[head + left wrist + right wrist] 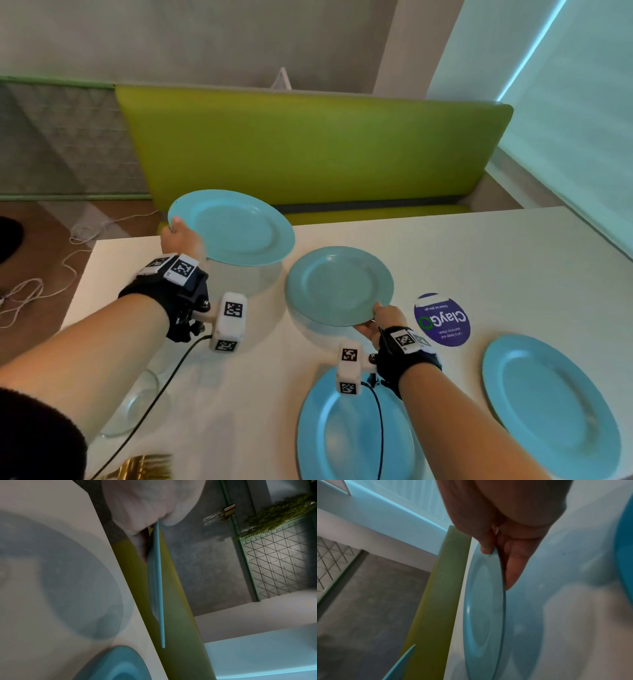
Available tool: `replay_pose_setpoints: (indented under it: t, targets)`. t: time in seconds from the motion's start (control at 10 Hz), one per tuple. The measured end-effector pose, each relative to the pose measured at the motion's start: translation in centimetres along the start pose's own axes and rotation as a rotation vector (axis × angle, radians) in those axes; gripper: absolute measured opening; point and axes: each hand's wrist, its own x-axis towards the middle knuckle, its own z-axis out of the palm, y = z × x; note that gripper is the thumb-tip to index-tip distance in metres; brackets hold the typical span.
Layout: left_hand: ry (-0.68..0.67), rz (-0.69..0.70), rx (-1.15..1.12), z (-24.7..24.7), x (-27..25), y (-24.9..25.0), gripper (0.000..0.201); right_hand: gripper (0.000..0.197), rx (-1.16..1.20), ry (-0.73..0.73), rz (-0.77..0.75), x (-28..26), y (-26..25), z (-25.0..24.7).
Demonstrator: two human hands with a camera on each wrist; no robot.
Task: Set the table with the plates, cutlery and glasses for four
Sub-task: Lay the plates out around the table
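My left hand [180,234] pinches the near-left rim of a light blue plate [233,228] and holds it in the air above the white table's [496,253] far left part. In the left wrist view this plate [158,582] shows edge-on, with thumb and fingers [143,547] on either side. My right hand [380,320] grips the near rim of a second blue plate [339,286], held just above the table centre; the right wrist view shows the thumb on top of that plate [483,615] and fingers [513,566] beneath. Two more blue plates [352,435] [548,407] lie flat near me.
A green bench backrest [308,144] runs behind the table's far edge. A round purple sticker [442,320] lies right of my right hand. A clear glass plate [137,404] and gold cutlery [147,466] sit at the near left. Cables [51,281] trail on the floor at left.
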Motion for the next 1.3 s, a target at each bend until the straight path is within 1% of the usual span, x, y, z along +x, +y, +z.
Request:
replay_pose_setpoints:
  t: [0.2,0.3,0.4,0.5,0.6,0.9,1.0,1.1,1.2,1.3]
  targets:
    - [0.015,-0.019,-0.049,0.2,1.6,-0.7,0.051,0.041,0.009,-0.007,0.021,1.9,0.5,2.0]
    - [0.037,-0.035,-0.073,0.2,1.7,-0.8,0.051,0.039,-0.08,0.039,0.034,2.5,0.7,3.1]
    - [0.029,-0.02,-0.055,0.2,1.7,-0.8,0.051,0.028,-0.12,0.06,0.058,2.8,0.6,3.8]
    - [0.021,-0.009,-0.028,0.1,2.0,-1.0,0.051,0.032,-0.132,0.048,0.08,3.1,0.4,4.1]
    - [0.018,0.0,-0.005,0.2,2.1,-1.3,0.051,0.035,-0.167,0.022,0.07,3.2,0.3,4.4]
    - [-0.025,-0.044,-0.059,0.1,2.1,-1.9,0.053,0.038,-0.225,0.011,0.037,2.3,0.1,4.6]
    - [-0.029,-0.052,-0.076,0.2,1.7,-2.0,0.052,0.028,-0.283,0.023,0.035,1.8,-0.1,4.2]
    - [-0.056,-0.057,-0.057,0.6,1.1,-2.4,0.053,0.019,-0.286,0.024,0.033,1.3,-0.6,3.6]
    - [-0.127,-0.05,0.002,1.4,-0.6,-2.5,0.053,0.013,-0.218,-0.02,0.02,0.6,-1.3,3.1]
    - [-0.218,-0.056,0.033,2.9,-2.9,-3.4,0.054,0.025,-0.105,-0.102,-0.017,-0.2,-2.0,2.8]
